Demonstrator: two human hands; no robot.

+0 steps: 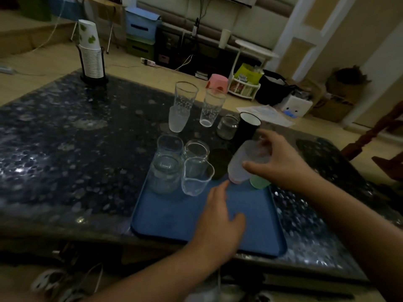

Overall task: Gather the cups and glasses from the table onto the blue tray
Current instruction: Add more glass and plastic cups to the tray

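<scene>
A blue tray lies on the dark speckled table. Several clear glasses stand at its far end, among them a jar-like glass and a spouted beaker. A dark cup and a green cup stand at the tray's far right. My right hand grips a tilted frosted cup above the tray. My left hand hovers over the tray, its index finger near that cup's base. Beyond the tray stand two tall patterned glasses, a frosted cup, a small jar and a black mug.
A rack of stacked paper cups stands at the table's far left corner. Beyond the table, the floor holds a pink stool, a white rack, bags and boxes. A wooden chair stands at the right.
</scene>
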